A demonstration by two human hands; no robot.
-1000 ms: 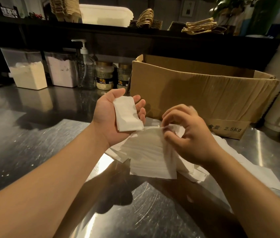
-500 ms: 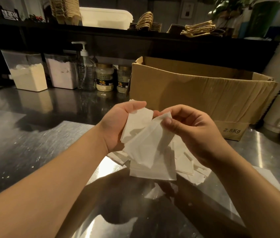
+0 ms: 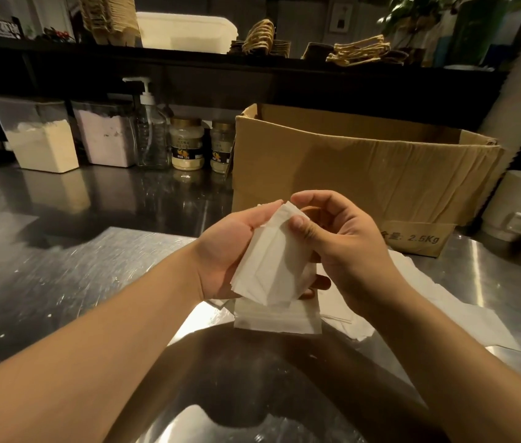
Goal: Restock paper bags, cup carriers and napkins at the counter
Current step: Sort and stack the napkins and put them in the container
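Since the earlier frame your right hand (image 3: 345, 251) has laid another napkin onto the napkins (image 3: 272, 266) at frame centre, your left hand (image 3: 230, 254) cupping them, right thumb pinching: light, limp, slippery, so grip across the folded edges.

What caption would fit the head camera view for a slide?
Both hands, left hand and right hand, hold folded white napkins above a steel counter, before an open cardboard box.

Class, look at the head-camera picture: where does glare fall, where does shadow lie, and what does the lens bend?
Head view: glare streaks the steel counter; the arms' shadow darkens it below the napkins held in the left hand and right hand; the dim back shelf bows with wide-angle distortion.
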